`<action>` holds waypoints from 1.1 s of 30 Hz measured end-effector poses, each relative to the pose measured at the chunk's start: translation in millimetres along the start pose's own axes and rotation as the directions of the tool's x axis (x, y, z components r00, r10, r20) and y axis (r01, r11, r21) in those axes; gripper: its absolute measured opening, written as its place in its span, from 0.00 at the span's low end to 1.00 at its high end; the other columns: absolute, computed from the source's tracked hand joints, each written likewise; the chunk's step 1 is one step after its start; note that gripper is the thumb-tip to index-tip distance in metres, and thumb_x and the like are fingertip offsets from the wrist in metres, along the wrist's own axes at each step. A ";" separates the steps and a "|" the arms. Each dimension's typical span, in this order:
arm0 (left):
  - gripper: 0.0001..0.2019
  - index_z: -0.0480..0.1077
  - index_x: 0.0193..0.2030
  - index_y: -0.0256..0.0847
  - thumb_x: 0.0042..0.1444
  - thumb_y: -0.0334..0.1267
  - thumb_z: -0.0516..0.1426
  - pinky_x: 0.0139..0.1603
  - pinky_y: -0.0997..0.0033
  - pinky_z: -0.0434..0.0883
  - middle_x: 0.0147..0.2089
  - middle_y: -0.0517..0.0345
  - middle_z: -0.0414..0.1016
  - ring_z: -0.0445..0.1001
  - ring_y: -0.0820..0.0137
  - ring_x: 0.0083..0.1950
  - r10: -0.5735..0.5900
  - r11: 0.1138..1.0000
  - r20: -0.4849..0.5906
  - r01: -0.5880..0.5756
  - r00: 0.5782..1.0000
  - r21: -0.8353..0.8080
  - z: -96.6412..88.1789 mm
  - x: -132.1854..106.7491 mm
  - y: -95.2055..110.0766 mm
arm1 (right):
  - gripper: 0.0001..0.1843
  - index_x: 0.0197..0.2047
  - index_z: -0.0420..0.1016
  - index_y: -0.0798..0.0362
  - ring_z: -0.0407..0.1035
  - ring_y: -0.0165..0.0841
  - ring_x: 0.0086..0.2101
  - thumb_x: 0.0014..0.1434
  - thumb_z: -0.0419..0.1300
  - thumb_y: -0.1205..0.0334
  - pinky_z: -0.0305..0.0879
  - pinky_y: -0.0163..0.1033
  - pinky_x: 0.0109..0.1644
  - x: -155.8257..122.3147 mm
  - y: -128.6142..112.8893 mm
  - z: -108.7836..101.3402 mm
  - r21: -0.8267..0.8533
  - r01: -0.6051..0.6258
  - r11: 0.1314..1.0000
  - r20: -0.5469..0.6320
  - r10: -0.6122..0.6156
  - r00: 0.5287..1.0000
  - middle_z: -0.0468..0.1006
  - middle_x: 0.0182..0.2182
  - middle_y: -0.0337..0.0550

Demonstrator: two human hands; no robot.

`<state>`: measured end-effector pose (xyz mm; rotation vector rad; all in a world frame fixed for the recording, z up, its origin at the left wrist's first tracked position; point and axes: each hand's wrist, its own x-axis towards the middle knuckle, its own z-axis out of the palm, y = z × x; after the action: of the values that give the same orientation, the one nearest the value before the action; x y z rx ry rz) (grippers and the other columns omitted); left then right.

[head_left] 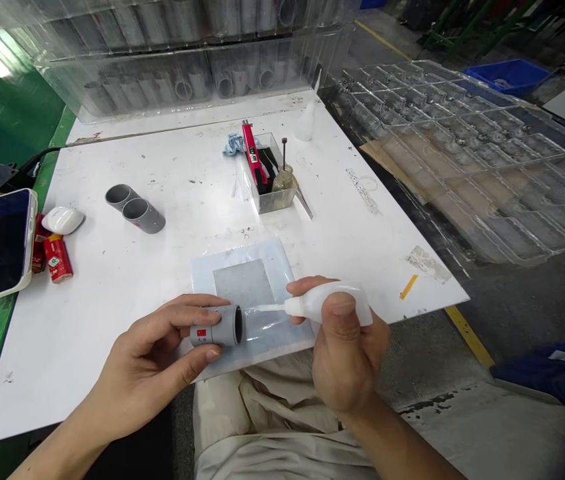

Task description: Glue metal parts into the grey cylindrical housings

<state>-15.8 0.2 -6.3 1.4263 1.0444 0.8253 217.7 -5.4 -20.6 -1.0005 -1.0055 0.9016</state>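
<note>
Grey tube (226,328) is pinched by the left hand (150,357), bottle (315,305) clasped by the right hand (345,363) — seemingly mid-work, progress on two farther tubes (152,221) unclear.

The left hand (145,357) grips a short grey cylindrical tube (226,329); at its three o'clock, the right hand (345,360) holds a white plastic squeeze bottle (316,303), thin nozzle (272,307) towards nine o'clock.

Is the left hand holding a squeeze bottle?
No, the left hand holds a gray tube, while the right hand grips the white bottle.
</note>
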 end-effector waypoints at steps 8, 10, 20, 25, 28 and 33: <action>0.15 0.79 0.53 0.56 0.65 0.30 0.65 0.55 0.75 0.79 0.62 0.54 0.78 0.73 0.63 0.66 -0.007 1.000 0.000 0.007 1.000 0.014 -1.9 -0.6 0.5 | 0.21 0.44 0.86 0.50 0.73 0.44 0.30 0.83 0.63 0.45 0.71 0.43 0.33 -0.2 0.0 -0.9 -0.041 -0.019 0.999 -0.011 0.018 1.000 0.78 0.31 0.42; 0.15 0.79 0.53 0.56 0.65 0.30 0.65 0.53 0.75 0.79 0.63 0.54 0.77 0.73 0.63 0.66 -0.012 1.000 -0.001 0.012 1.000 0.013 -1.5 -0.8 0.9 | 0.21 0.44 0.86 0.50 0.73 0.44 0.30 0.83 0.63 0.45 0.71 0.43 0.33 -0.5 0.1 -1.1 -0.043 -0.023 0.999 -0.014 0.022 1.000 0.78 0.31 0.42; 0.14 0.79 0.52 0.57 0.66 0.30 0.65 0.51 0.74 0.78 0.62 0.53 0.77 0.74 0.63 0.64 -0.015 0.999 -0.014 0.015 1.000 0.028 -0.9 0.6 2.1 | 0.19 0.43 0.86 0.49 0.72 0.42 0.30 0.83 0.63 0.47 0.71 0.42 0.33 -2.0 2.2 -2.7 -0.028 -0.038 0.999 -0.003 0.038 0.999 0.80 0.34 0.42; 0.14 0.79 0.52 0.58 0.66 0.31 0.65 0.49 0.76 0.78 0.63 0.55 0.76 0.74 0.63 0.64 -0.027 0.999 -0.010 0.027 1.000 0.027 -0.3 0.7 3.1 | 0.20 0.43 0.86 0.50 0.71 0.41 0.30 0.83 0.64 0.47 0.70 0.41 0.34 -2.7 2.0 -4.7 -0.012 -0.053 0.999 0.017 0.053 0.998 0.80 0.36 0.43; 0.15 0.79 0.52 0.58 0.66 0.30 0.65 0.50 0.76 0.78 0.63 0.56 0.76 0.73 0.63 0.64 -0.024 1.000 -0.009 0.025 1.000 0.015 0.0 0.6 2.9 | 0.19 0.43 0.86 0.50 0.72 0.41 0.30 0.84 0.64 0.47 0.70 0.41 0.33 -3.2 1.7 -6.3 -0.007 -0.059 0.998 0.029 0.059 0.998 0.80 0.37 0.43; 0.15 0.79 0.52 0.57 0.66 0.29 0.64 0.50 0.75 0.78 0.64 0.54 0.75 0.73 0.62 0.65 -0.006 1.000 0.007 0.006 1.000 0.022 -0.7 -0.5 -0.3 | 0.19 0.42 0.86 0.50 0.71 0.42 0.29 0.83 0.64 0.48 0.69 0.42 0.31 -3.4 1.2 -8.6 -0.014 -0.071 0.997 0.055 0.071 0.996 0.80 0.35 0.44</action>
<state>-16.7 0.0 -6.4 1.4430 1.0548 0.8063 224.8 -10.2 -24.3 -1.0315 -1.0279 0.9877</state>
